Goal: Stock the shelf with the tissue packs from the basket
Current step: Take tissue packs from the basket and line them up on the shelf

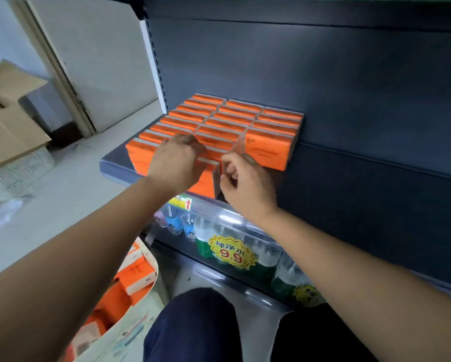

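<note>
The grip of the left hand (pixel 177 160) is clamped, fingers curled, over the top of the front tissue pack (pixel 204 184). That pack stands on edge at the front lip of the shelf (pixel 114 163), heading the middle row with its long axis running left to right. The right hand (pixel 245 181) sits just beside the pack's right end with fingers curled in, though I cannot tell whether it holds anything. Both forearms reach forward over the basket (pixel 151 259), which lies low on the left with more packs inside, so the left hand looks nearer for the next fetch.
</note>
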Demonstrator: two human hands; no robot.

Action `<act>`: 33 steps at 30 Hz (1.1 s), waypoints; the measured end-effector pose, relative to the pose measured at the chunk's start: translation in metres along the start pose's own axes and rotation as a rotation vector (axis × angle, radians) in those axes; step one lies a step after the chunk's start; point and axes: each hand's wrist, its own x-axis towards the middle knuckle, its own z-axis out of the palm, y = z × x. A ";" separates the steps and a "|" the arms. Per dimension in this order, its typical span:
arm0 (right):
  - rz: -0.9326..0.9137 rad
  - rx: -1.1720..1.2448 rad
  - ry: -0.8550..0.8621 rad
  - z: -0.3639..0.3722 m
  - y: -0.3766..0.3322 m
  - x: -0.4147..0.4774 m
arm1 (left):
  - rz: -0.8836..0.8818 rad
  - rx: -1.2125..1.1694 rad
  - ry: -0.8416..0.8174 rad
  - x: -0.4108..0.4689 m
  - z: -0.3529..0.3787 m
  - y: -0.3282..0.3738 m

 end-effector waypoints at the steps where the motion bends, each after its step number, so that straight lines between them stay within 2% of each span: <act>1: -0.013 0.003 -0.036 0.010 -0.013 -0.005 | -0.005 0.009 0.017 -0.013 -0.004 -0.010; 6: -0.082 -0.081 -0.183 0.059 -0.069 -0.029 | -0.132 0.048 0.036 -0.082 -0.016 -0.069; 9: -0.137 -0.121 -0.296 0.089 -0.096 -0.042 | -0.261 0.107 -0.099 -0.126 -0.010 -0.108; 15: -0.159 -0.346 -0.687 0.158 -0.130 -0.062 | -0.505 0.161 -0.384 -0.223 0.025 -0.178; 19: -0.178 -0.401 -0.820 0.202 -0.140 -0.074 | -0.626 0.147 -0.511 -0.279 0.056 -0.209; 22: -0.188 -0.389 -0.888 0.233 -0.140 -0.087 | -0.712 0.103 -0.545 -0.309 0.085 -0.222; 24: -0.185 -0.368 -0.926 0.251 -0.137 -0.096 | -0.735 0.073 -0.639 -0.325 0.109 -0.225; 27: -0.181 -0.332 -0.981 0.271 -0.129 -0.106 | -0.819 -0.071 -0.766 -0.347 0.151 -0.223; 29: -0.174 -0.315 -1.024 0.280 -0.123 -0.111 | -0.936 -0.255 -0.783 -0.362 0.175 -0.215; 33: -0.190 -0.345 -1.149 0.293 -0.113 -0.116 | -1.403 -0.706 -0.714 -0.380 0.212 -0.199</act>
